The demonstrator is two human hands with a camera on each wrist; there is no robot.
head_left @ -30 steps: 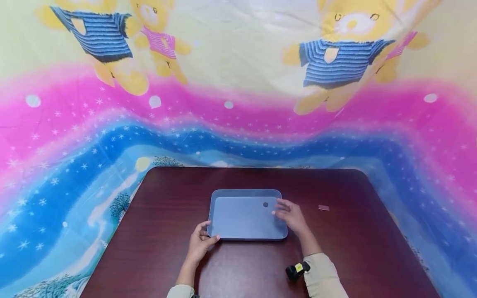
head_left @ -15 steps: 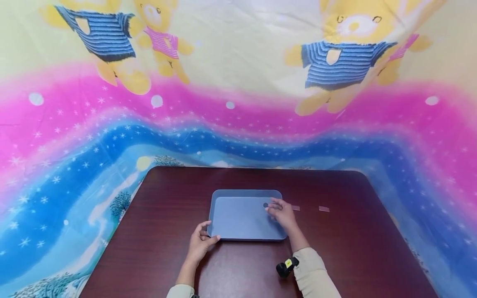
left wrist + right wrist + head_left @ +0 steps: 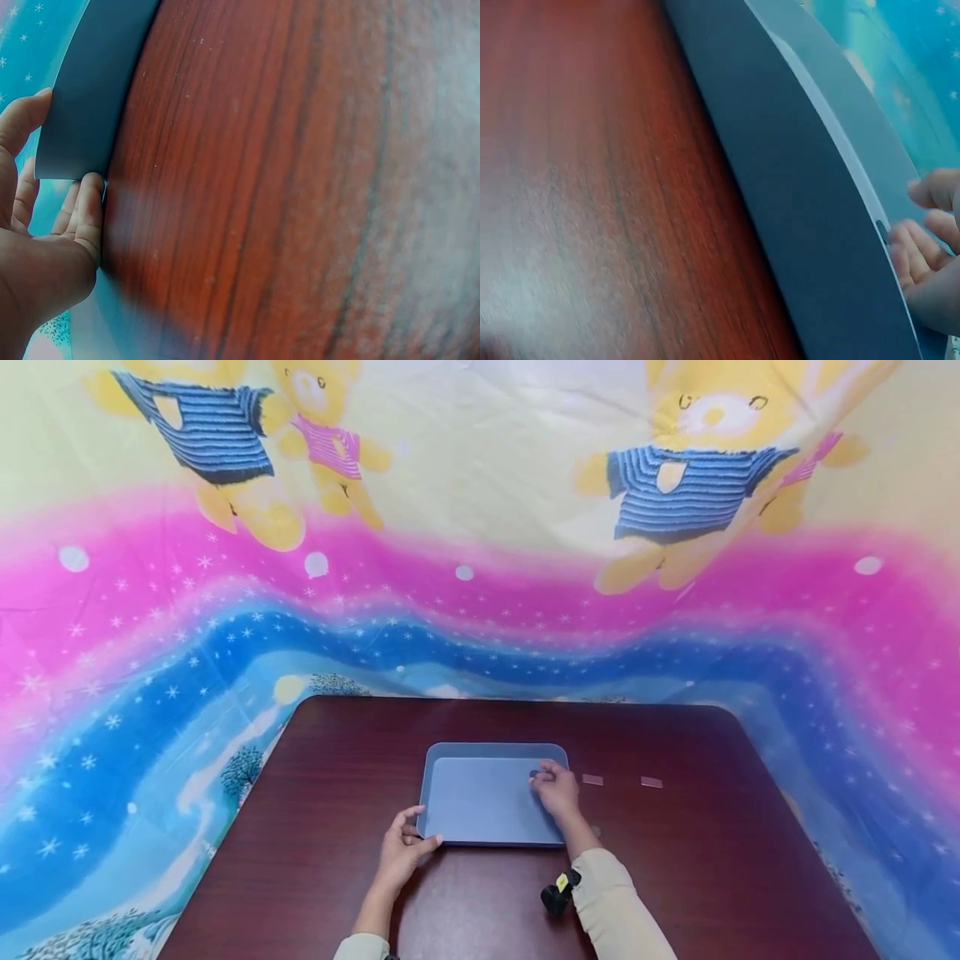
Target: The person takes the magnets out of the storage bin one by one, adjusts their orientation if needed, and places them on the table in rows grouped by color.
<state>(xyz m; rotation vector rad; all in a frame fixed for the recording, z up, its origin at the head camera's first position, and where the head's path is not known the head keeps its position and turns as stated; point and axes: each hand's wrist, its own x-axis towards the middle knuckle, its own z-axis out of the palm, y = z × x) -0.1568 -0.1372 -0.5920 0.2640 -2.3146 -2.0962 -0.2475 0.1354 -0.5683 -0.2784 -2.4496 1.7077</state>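
A blue-grey rectangular tray (image 3: 480,806) lies on the dark red wooden table. My left hand (image 3: 402,852) grips its near left corner, thumb on the front rim and fingers along the left side; the left wrist view shows this thumb (image 3: 37,112) against the tray wall. My right hand (image 3: 557,789) reaches over the tray's right part, fingers bent at a small dark disc (image 3: 534,773) on the tray floor. From the right wrist, the disc (image 3: 883,231) shows just past the rim beside the fingertips, partly hidden, and the thumb (image 3: 934,187) stands apart from it.
Two small clear flat pieces, one piece (image 3: 592,780) nearer the tray and another piece (image 3: 652,782) farther right, lie on the table (image 3: 705,860). A faint small round thing (image 3: 596,831) shows beside my right wrist. A printed bear cloth (image 3: 480,635) hangs behind the table.
My right hand has moved left from the tray's right edge to the disc, uncovering one clear piece and the faint round thing on the table. My left hand stays put.
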